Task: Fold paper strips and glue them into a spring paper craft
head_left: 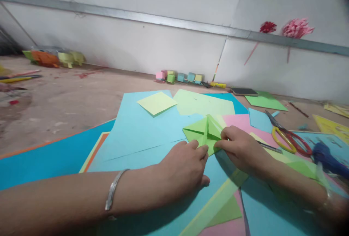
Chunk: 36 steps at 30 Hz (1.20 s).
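Note:
A light green square of folded paper [200, 130], its flaps turned toward the middle, rests on sky-blue sheets in front of me. My left hand [185, 165] holds its near edge down with bent fingers, the thumb lying apart on the blue sheet. On the other side, my right hand [237, 145] pinches the right corner of the folded paper between thumb and fingers. Part of that corner is hidden by the fingers. Just beyond lies a pale yellow-green paper square [157, 103] on the sky-blue sheet [131, 127].
Scissors [290, 138] with yellow and red handles lie right, near a pen [269, 147] and a dark blue object [328, 159]. Small paper cubes [181, 77] line the wall. A dark flat phone-like object [244, 92] sits at the back. Paper flowers [297, 29] lean on the wall.

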Tool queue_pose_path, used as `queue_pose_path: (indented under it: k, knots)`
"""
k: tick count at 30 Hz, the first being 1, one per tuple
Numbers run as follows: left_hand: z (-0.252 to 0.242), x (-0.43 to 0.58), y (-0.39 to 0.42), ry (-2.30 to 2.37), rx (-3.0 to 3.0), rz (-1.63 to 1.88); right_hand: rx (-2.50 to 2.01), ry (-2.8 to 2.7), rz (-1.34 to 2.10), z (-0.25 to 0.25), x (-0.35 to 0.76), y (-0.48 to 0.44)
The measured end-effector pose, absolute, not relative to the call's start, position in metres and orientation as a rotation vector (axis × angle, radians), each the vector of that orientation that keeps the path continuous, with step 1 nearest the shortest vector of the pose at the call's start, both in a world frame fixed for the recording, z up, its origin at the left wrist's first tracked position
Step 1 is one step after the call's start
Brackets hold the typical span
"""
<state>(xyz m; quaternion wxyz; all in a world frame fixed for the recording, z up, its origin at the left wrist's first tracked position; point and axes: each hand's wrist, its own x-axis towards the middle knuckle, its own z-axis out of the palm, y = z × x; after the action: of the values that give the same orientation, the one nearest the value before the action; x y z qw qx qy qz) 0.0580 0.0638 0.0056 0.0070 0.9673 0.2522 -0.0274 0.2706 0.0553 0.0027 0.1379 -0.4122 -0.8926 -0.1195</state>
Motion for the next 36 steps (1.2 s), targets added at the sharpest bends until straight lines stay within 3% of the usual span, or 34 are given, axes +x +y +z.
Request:
queue_pose_path:
  k: [5, 11, 17, 27, 36]
  knots:
    - [0.007, 0.058, 0.064, 0.796, 3.008, -0.079, -1.052, -2.669, -0.719, 0.003, 0.25, 0.029]
    - [0.008, 0.059, 0.065, 0.804, 2.968, -0.106, -1.282, -2.812, -0.837, -0.004, 0.251, 0.016]
    - [0.003, 0.057, 0.065, 0.797, 2.997, -0.07, -1.464, -2.831, -0.82, -0.005, 0.259, 0.021]
    - [-0.005, 0.061, 0.069, 0.75, 3.079, 0.164, -1.374, -2.865, -0.881, -0.008, 0.255, 0.024]
    - [-0.002, 0.062, 0.053, 0.795, 3.127, -0.162, -1.409, -2.89, -0.863, -0.005, 0.256, 0.024]
